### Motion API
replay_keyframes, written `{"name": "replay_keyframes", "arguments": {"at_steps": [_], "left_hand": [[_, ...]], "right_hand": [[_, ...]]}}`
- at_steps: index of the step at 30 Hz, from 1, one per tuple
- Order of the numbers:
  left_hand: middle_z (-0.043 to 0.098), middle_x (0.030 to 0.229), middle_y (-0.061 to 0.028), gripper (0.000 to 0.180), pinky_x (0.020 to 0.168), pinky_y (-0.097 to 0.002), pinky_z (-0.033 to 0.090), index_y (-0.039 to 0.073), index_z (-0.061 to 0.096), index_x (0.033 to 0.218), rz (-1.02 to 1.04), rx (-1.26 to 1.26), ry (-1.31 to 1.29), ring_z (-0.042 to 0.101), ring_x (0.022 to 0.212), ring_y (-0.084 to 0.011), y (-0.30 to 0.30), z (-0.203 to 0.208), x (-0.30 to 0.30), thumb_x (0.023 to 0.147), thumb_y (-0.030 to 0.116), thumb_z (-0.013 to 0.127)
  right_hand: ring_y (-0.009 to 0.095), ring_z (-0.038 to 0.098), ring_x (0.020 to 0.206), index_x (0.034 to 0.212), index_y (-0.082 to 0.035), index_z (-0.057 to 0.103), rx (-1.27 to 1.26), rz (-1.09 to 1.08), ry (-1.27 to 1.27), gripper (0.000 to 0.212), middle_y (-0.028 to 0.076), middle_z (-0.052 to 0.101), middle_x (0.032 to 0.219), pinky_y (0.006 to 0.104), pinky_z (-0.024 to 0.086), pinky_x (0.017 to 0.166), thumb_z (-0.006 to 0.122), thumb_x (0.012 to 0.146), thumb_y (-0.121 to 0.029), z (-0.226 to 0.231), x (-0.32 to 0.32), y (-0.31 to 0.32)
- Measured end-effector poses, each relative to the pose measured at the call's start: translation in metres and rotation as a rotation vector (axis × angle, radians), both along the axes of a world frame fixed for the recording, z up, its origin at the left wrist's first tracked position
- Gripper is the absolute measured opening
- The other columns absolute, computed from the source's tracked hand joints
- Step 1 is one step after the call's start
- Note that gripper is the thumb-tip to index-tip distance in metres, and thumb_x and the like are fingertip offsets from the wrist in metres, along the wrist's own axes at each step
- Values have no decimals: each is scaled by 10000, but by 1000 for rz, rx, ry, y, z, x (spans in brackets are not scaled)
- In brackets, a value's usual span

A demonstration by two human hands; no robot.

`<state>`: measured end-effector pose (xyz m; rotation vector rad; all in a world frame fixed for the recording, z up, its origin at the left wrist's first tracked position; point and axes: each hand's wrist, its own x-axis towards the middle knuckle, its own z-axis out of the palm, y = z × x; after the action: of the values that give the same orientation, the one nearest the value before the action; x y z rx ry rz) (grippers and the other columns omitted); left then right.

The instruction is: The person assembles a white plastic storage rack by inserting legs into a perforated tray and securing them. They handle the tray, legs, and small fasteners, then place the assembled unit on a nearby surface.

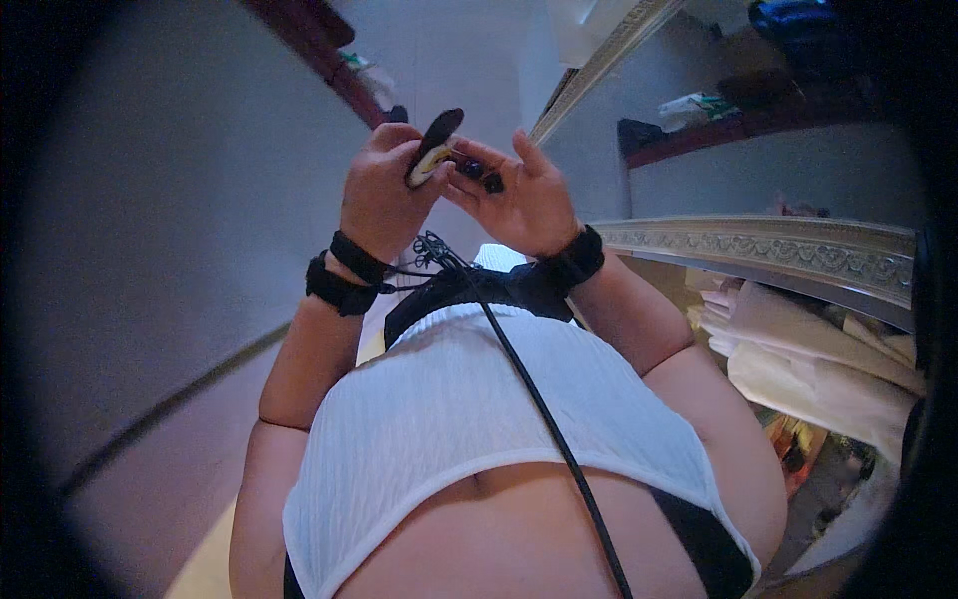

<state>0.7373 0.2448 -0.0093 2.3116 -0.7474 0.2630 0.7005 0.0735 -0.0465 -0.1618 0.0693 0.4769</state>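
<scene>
Left hand curled, right hand palm-up; 2 elbows bent.

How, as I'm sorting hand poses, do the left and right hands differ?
The left hand curls around a dark-and-pale item, while the right hand is more open. The left hand mostly shows its back; the right hand shows its palm. The left hand has the longer item, the right hand small dark pieces, too blurred to identify. Both have black bands at the wrist.
</scene>
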Motion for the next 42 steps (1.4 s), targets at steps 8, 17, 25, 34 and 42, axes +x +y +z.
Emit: {"name": "replay_keyframes", "arguments": {"at_steps": [8,17,25,34,42], "left_hand": [[577,938,-134,198,680,-320,489,29,645,896,-258,89,105,600,800,-249,-52,-9,86,759,168,679],[580,737,-39,240,568,-253,482,15,602,888,-383,-262,635,581,645,-122,-104,11,172,831,247,629],[592,709,-38,257,565,-258,484,19,607,910,-280,-354,785,595,635,-131,-104,3,303,818,256,649],[582,706,-33,223,550,-265,482,8,602,861,-343,-399,921,588,608,-131,-116,-15,376,824,225,638],[588,654,-26,259,538,-247,459,4,622,897,-308,-132,993,586,600,-118,-97,-70,409,823,252,640]], "right_hand": [[296,529,1035,1159,61,476,-105,-277,174,548,205,541,1120,388,404,947,342,934,-420,-5,48,-30],[319,413,1209,1190,63,450,-80,-588,194,529,232,462,1239,403,316,1043,306,945,-384,9,59,-76],[279,546,1043,1051,39,524,-288,-755,557,232,172,576,1033,369,460,912,491,893,-128,5,84,-77],[130,573,703,988,-34,533,-784,-575,609,144,49,572,832,253,493,601,539,876,-126,-9,134,-85],[354,601,779,880,-67,602,-2185,-562,697,188,170,619,779,428,469,705,563,787,-225,-138,275,-181]]}}
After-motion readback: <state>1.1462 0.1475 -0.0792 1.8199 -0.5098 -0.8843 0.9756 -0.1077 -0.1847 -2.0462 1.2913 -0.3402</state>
